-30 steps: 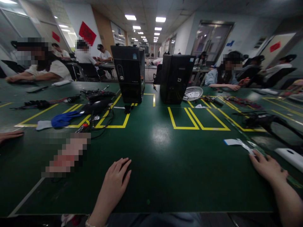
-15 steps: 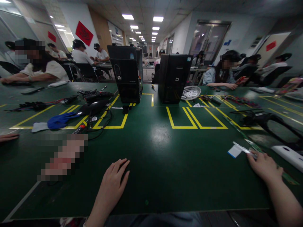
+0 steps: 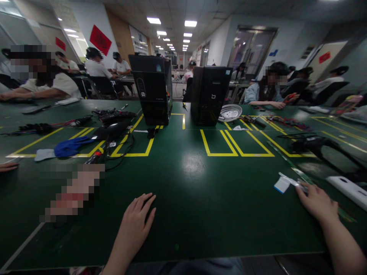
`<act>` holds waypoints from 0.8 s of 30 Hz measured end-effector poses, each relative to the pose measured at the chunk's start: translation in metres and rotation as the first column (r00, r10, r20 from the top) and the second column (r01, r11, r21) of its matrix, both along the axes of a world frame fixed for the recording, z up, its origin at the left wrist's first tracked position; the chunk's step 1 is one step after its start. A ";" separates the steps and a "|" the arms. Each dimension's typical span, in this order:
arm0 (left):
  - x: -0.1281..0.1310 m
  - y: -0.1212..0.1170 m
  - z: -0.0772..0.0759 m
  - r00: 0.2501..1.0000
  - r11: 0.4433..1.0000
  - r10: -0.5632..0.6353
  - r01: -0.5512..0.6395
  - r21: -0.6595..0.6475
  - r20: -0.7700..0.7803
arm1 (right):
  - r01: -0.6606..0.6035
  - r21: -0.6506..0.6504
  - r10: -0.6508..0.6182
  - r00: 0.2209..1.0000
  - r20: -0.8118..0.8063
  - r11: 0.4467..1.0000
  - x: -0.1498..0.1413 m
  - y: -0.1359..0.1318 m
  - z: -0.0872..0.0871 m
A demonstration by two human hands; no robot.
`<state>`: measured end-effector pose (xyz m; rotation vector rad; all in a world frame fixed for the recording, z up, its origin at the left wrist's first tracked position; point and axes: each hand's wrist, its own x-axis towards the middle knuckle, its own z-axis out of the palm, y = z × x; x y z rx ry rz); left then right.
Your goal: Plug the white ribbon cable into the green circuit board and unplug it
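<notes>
My left hand [image 3: 139,219] lies palm down on the green table, fingers stretched out and a little apart, with nothing in it. At the right, my right hand [image 3: 317,202] rests low on the table with its fingers loosely laid out. Its fingertips touch the end of a white flat ribbon cable [image 3: 282,184] with a blue edge. Something silvery shows by those fingertips, partly hidden. A long thin green strip [image 3: 286,162], like a narrow circuit board, runs diagonally past and partly under this hand.
Two black computer towers [image 3: 151,91] stand at the back middle. A white basket [image 3: 230,113] sits beside them. A blue glove [image 3: 71,147] and black cables [image 3: 120,151] lie left, a white power strip [image 3: 346,191] right. Another person's hand [image 3: 8,167] is at the left edge; several people sit around.
The view has shifted very slightly. Both hands stay in nearly the same places, and nothing has been picked up or let go.
</notes>
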<state>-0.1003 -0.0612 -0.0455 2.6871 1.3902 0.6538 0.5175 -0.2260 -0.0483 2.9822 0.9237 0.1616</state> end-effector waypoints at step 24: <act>0.002 0.004 0.000 1.000 1.000 -0.004 0.004 0.006 0.023 | -0.914 0.213 0.938 0.327 -0.116 0.345 -0.239 0.091 0.024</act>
